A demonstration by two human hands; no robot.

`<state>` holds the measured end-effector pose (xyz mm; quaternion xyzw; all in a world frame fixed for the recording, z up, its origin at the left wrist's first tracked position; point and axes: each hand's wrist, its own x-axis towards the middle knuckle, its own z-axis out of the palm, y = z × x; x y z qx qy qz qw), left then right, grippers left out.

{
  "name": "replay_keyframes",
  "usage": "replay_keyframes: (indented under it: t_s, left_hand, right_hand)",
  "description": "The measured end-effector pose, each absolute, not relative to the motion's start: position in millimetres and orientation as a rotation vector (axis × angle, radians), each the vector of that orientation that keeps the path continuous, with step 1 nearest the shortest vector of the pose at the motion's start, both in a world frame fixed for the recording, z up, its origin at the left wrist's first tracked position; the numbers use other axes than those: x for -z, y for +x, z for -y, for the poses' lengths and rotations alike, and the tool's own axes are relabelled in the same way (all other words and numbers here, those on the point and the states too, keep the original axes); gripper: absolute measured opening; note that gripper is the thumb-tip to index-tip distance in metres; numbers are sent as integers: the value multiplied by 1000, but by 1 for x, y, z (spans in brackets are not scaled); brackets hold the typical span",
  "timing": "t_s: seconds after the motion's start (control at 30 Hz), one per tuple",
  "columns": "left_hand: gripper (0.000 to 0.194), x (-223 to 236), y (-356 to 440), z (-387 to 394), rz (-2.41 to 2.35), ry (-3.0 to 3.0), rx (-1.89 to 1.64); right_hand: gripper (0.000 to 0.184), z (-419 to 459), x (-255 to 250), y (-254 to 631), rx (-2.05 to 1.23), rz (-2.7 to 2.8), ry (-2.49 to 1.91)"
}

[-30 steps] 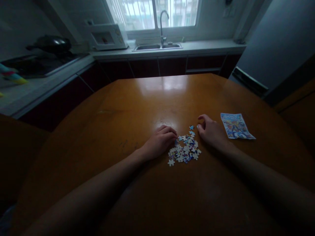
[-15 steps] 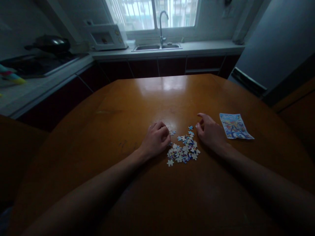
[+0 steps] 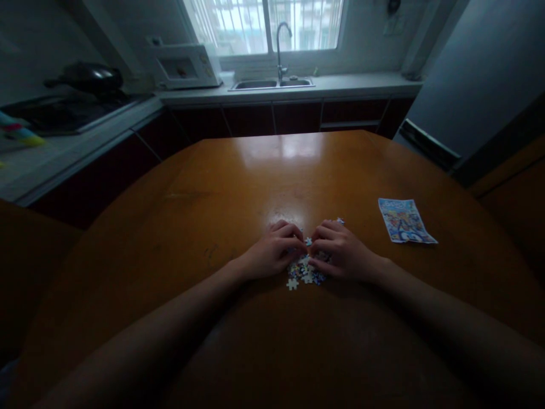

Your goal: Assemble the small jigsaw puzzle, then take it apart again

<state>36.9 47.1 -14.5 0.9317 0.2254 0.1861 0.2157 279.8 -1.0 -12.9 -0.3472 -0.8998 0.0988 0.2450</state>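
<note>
A small heap of jigsaw puzzle pieces lies on the wooden table, some showing pale backs and others coloured faces. My left hand curls around its left side, fingertips down among the pieces. From the right, my right hand cups over the heap with bent fingers and the thumb lower down. The two hands almost meet, and they hide much of the heap. One loose puzzle piece lies at the near left edge. Another stray piece sits just beyond my right hand.
A crumpled picture sheet lies to the right on the table. Behind the table runs a counter with a sink and a microwave. A dark pan stands on the stove at the left.
My right hand has moved left and nearer, onto the right part of the heap. My left hand has shifted slightly nearer. The heap is now more covered and looks narrower.
</note>
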Motion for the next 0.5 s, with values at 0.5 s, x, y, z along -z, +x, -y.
replay_keyframes:
  t_s: [0.5]
  left_hand:
    - [11, 19, 39, -52, -639, 2483, -570]
  right_hand:
    - [11, 0, 15, 279, -328, 2518, -939]
